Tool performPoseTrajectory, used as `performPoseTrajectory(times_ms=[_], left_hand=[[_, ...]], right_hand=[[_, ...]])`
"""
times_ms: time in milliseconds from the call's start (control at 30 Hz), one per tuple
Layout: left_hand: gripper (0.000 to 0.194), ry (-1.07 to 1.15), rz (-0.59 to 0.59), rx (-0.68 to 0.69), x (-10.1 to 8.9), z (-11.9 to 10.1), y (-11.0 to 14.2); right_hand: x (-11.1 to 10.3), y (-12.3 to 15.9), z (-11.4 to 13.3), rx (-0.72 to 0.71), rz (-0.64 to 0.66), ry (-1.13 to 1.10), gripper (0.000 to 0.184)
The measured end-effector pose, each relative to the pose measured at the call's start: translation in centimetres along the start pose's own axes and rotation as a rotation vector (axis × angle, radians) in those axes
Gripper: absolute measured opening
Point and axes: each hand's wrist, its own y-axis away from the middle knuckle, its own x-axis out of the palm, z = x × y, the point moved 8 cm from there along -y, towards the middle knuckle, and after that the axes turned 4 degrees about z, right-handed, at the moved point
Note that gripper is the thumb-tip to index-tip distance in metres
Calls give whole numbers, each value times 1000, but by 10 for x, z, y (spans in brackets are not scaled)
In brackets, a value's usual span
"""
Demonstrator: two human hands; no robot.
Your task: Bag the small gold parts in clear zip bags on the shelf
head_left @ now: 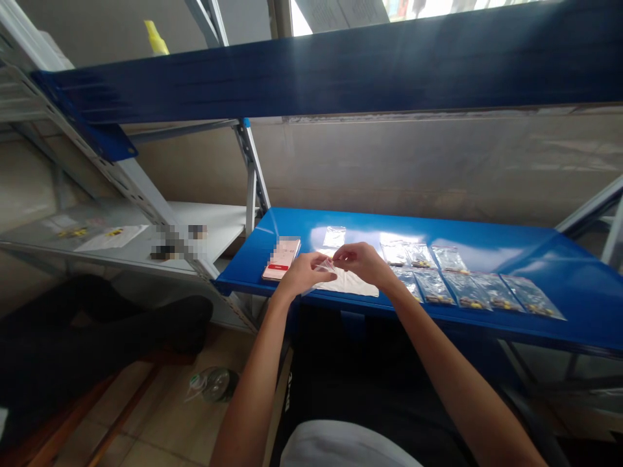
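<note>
Above the blue shelf, my left hand (302,275) pinches a small clear plastic bag (325,265) between thumb and fingers. My right hand (359,261) has its fingertips closed together at the bag's upper edge; anything small between them is hidden. Beneath both hands lies a white cloth or sheet (351,284). Just beyond it rests a flat clear bag (335,235). Left of my left hand is a phone (282,257) with a lit screen. To the right, several clear bags (471,292) holding small dark and yellow pieces lie in two rows.
A blue crossbeam (311,78) spans above the blue shelf (501,246). A grey upright post (156,204) stands at left. Behind it, a white shelf (221,217) holds a white sheet with yellow-black pieces (114,235). Another person's dark-clothed leg (146,324) is at lower left.
</note>
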Motion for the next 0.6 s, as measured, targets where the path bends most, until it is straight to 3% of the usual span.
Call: performPoseTrajectory(times_ms=[267, 400, 500, 600], left_hand=[[39, 171, -31, 68, -5, -8, 0], [44, 192, -82, 40, -9, -2, 0], [48, 139, -160, 3, -16, 4, 1], [49, 76, -223, -34, -23, 9, 2]], right_hand=[[7, -13, 24, -43, 173, -46, 23], [-3, -15, 28, -117, 95, -36, 21], [-6, -20, 6, -70, -2, 13, 17], [9, -24, -27, 57, 21, 157, 13]])
